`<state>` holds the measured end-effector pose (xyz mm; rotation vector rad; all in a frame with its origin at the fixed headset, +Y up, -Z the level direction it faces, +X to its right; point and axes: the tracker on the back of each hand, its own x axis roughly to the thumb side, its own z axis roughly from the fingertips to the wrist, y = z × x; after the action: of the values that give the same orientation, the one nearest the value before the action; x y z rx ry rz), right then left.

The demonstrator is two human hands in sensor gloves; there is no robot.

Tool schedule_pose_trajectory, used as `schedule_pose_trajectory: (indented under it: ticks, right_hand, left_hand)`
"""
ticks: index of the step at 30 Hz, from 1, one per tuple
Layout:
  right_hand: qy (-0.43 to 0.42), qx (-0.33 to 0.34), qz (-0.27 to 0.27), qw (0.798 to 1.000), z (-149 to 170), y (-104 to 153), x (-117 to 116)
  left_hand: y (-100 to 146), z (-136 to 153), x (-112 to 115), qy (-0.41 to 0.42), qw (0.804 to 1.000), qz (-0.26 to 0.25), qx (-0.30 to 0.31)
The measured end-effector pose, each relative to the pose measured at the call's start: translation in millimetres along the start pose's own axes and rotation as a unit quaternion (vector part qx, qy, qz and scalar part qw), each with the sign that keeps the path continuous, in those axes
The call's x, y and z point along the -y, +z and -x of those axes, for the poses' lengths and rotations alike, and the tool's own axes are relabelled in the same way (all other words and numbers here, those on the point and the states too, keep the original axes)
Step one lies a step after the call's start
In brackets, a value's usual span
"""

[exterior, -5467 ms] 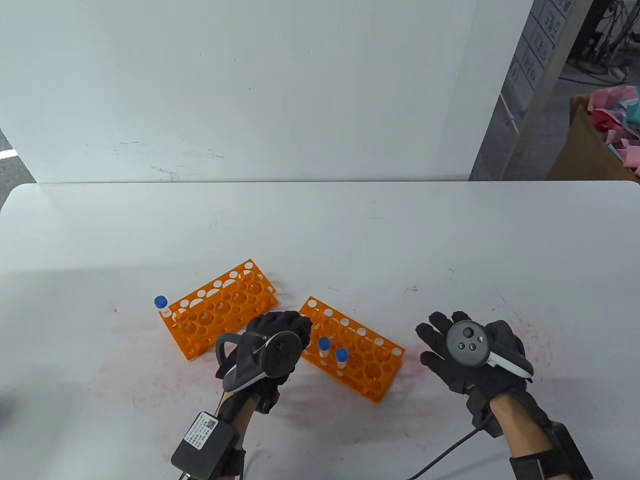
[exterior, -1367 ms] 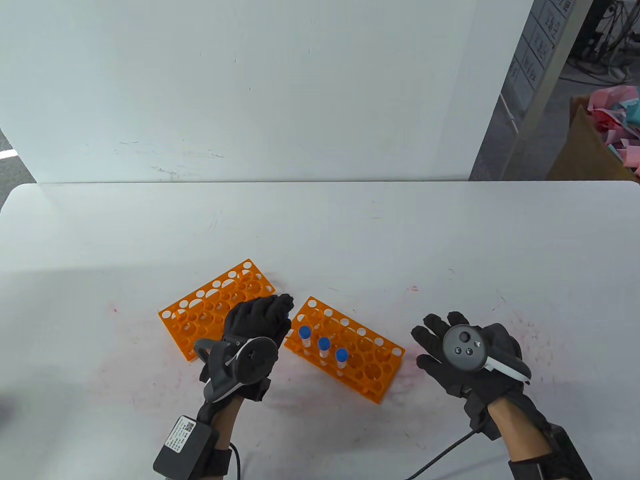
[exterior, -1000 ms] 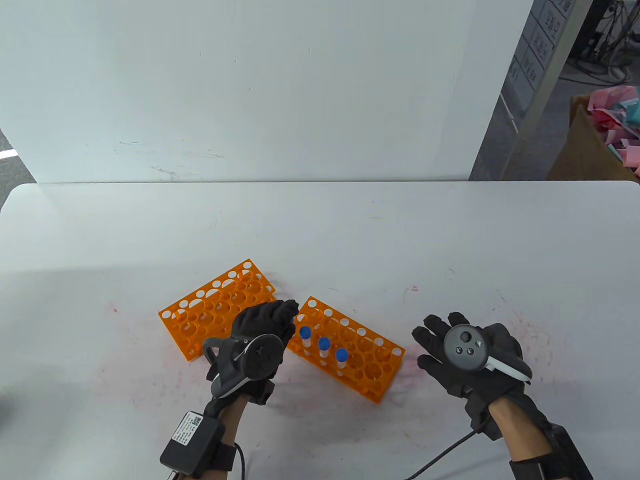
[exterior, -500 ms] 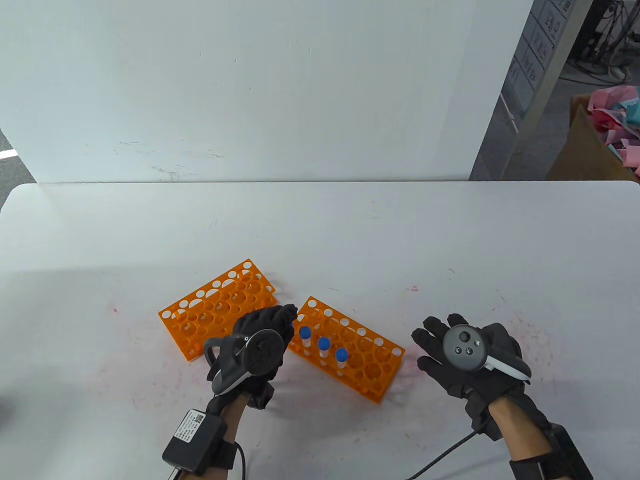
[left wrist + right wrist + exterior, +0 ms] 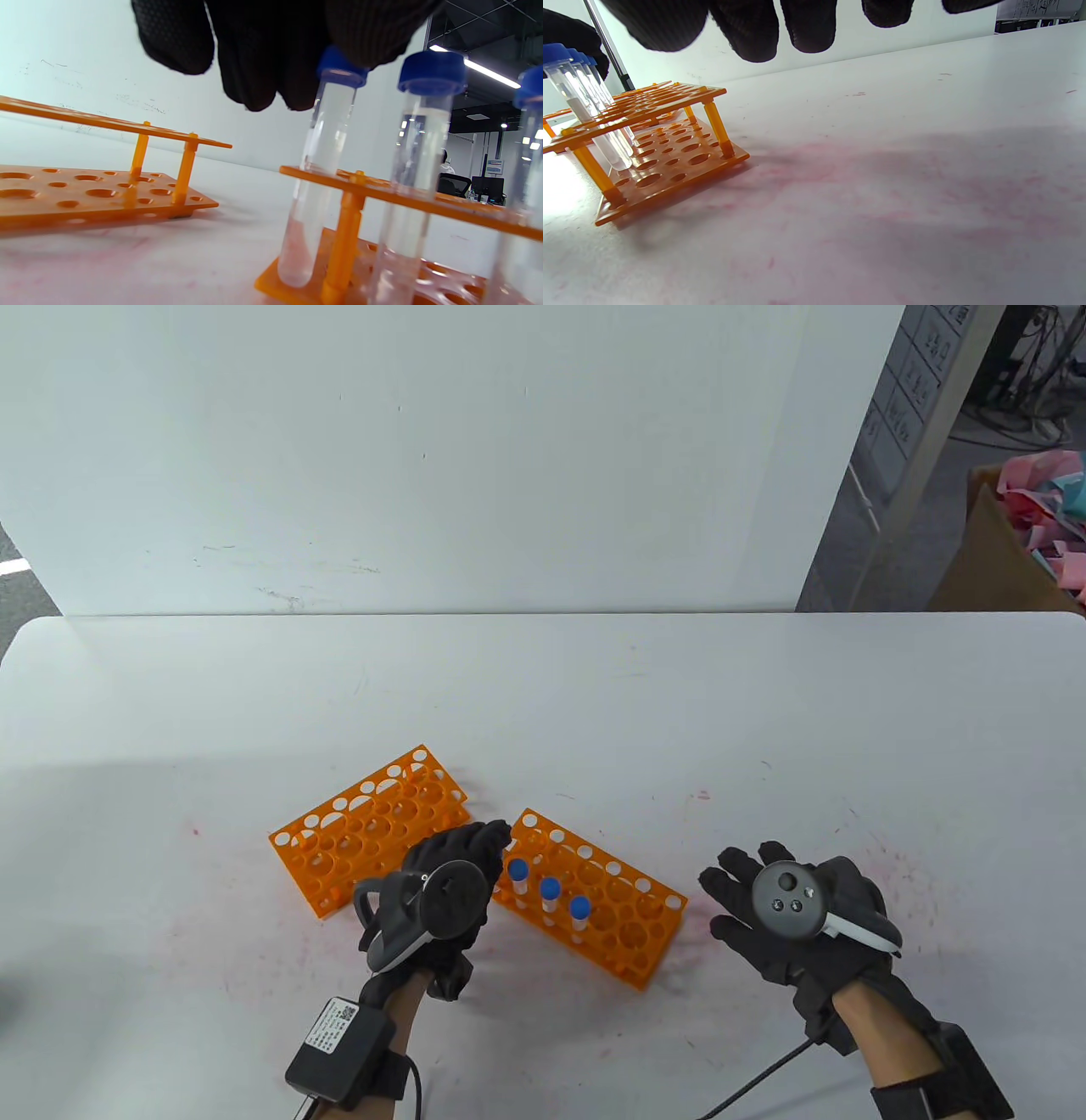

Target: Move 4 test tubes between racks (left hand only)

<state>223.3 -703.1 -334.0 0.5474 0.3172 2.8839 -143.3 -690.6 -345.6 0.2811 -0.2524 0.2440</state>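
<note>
Right now your left hand (image 5: 454,869) sits at the near-left corner of the right rack (image 5: 628,920), fingers curled down over a blue-capped tube. From the left wrist view, your fingertips (image 5: 360,38) press on the cap of the fourth tube (image 5: 318,169), which stands in a corner hole of that rack, its rounded bottom down at the base plate; whether you truly grip it or only touch the cap, I cannot tell. Beside it stand three more capped tubes in a row: first tube (image 5: 517,878), second tube (image 5: 550,895), third tube (image 5: 579,914), all upright in the near side of the same rack. Your right hand (image 5: 789,912) lies flat and spread wide on the table (image 5: 594,704), palm down, holding nothing, well apart from the rack's right end. Over on the left, the left rack (image 5: 356,836) sits at an angle just beside your left hand, its holes showing no tubes. Faint pink smears mark the white tabletop around both racks.
</note>
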Motion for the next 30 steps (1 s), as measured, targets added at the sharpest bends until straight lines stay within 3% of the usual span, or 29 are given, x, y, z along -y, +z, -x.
schedule_pose_trajectory:
  ticks: [8,14,22,27,30]
  right_hand:
    - [0.004,-0.005,-0.003,1.0,0,-1,-2]
    - [-0.004,0.003,0.042,0.999,-1,5,6]
    - [0.013,0.015,0.106,0.994,-4,7,14]
    - [0.019,-0.007,0.147,0.989,3,12,19]
    - [0.036,-0.022,0.153,0.987,6,12,20]
  left_hand:
    - [-2,6,-2,0.037,0.999,0.026,-0.016]
    - [7,14,-28,-0.142,0.99,-0.02,0.001]
    - [17,45,-62,-0.196,0.98,-0.001,-0.045]
    - [35,60,-45,-0.168,0.983,-0.027,-0.075]
    - [33,61,-35,-0.19,0.979,0.005,-0.075]
